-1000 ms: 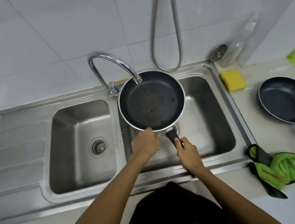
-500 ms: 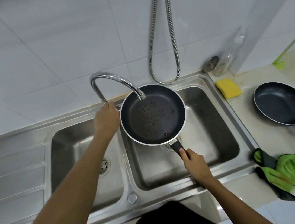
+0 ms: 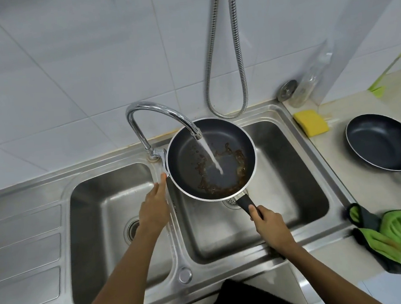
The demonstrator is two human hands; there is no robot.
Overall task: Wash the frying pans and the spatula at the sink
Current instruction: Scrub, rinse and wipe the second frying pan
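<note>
A black frying pan (image 3: 190, 158) with brown residue hangs over the right sink basin (image 3: 296, 191). My right hand (image 3: 269, 224) grips its black handle. Water runs from the chrome tap (image 3: 155, 112) into the pan and spreads the residue. My left hand (image 3: 154, 205) is over the divider between the basins, fingers straight, its fingertips touching the tap's lever at the pan's left edge. A second black frying pan (image 3: 382, 142) lies on the counter at the right. A green spatula (image 3: 385, 73) leans in the far right corner.
A yellow sponge (image 3: 312, 122) lies by the sink's back right corner, near a clear bottle (image 3: 309, 84). A green and black cloth (image 3: 388, 230) sits on the counter's front edge. The left basin (image 3: 98, 226) and drainboard (image 3: 20, 247) are to the left. A metal hose (image 3: 237, 47) hangs on the wall.
My left hand went from the pan's rim to the tap base, then back down to the lever. Water now runs into the pan, washing the residue into a ring.
</note>
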